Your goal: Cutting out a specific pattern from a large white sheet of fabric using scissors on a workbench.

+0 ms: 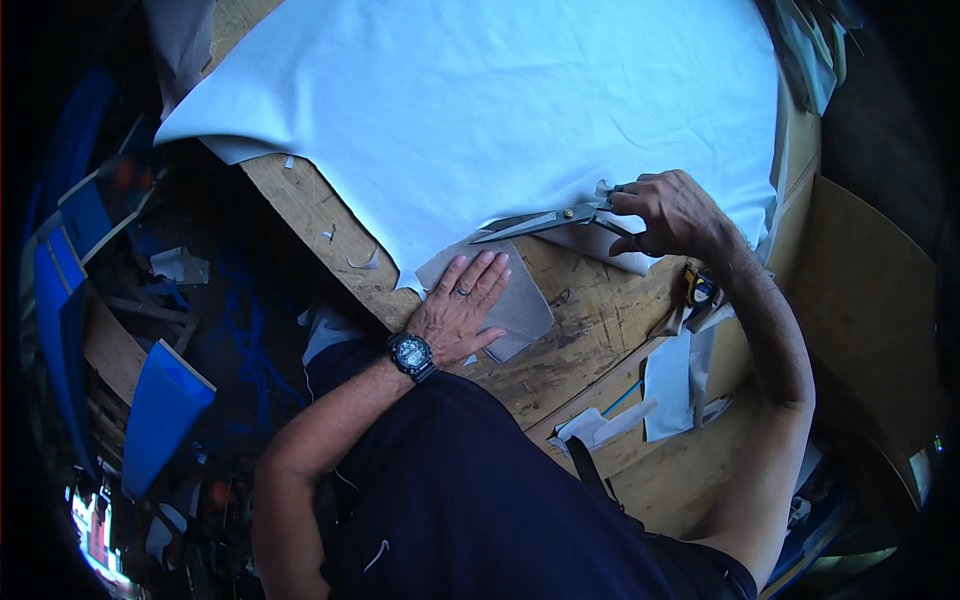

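Observation:
A large sheet of pale fabric [480, 110] covers most of the wooden table, its near edge cut unevenly. My right hand [668, 215] grips a pair of large scissors [568, 213] by the handles. Their long blades point left, along the fabric's near edge. Just below the blade tips lies a cut grey-beige piece [525, 290] with rounded corners. My left hand [460, 308] rests flat on that piece, fingers stretched out. To the right, under the scissors, a folded flap of the fabric [600, 245] shows its edge.
Small scraps [365, 260] lie on the bare wood [310, 220] at left. A tape measure [700, 287] sits below my right forearm, near pale offcuts [668, 385] on a lower wooden ledge. Blue panels [165, 415] stand at the left, and a curved board [855, 310] leans at the right.

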The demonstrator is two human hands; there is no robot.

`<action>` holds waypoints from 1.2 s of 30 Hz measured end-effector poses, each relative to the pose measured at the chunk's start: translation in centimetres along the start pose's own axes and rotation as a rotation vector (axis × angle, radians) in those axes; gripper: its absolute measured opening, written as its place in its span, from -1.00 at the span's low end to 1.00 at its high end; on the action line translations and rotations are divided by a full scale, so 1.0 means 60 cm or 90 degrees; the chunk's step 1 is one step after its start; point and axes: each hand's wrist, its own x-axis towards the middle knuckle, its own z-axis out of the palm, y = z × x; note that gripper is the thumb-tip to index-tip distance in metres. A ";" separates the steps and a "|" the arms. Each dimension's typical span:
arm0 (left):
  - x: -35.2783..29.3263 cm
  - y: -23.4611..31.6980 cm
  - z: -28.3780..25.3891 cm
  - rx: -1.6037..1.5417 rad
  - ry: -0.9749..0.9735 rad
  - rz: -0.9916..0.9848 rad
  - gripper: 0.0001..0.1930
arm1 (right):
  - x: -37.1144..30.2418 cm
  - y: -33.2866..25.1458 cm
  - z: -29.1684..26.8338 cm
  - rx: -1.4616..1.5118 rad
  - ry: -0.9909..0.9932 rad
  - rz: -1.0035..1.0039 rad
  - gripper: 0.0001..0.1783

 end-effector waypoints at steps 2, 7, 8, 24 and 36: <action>-0.001 0.001 0.002 0.001 0.005 -0.002 -0.04 | 0.011 -0.005 -0.009 -0.004 -0.050 0.010 -0.52; 0.000 0.000 0.002 0.024 0.016 0.010 -0.05 | 0.027 0.004 0.007 -0.010 -0.025 -0.026 -0.56; 0.001 0.000 0.001 0.029 0.012 0.012 -0.05 | 0.030 0.005 0.007 -0.016 -0.039 -0.026 -0.57; -0.002 -0.001 0.003 0.013 -0.011 0.006 -0.06 | 0.068 -0.003 -0.034 -0.072 -0.025 -0.118 -0.56; 0.002 -0.002 -0.005 0.056 -0.016 0.017 -0.07 | 0.090 -0.023 -0.045 -0.096 -0.101 -0.103 -0.54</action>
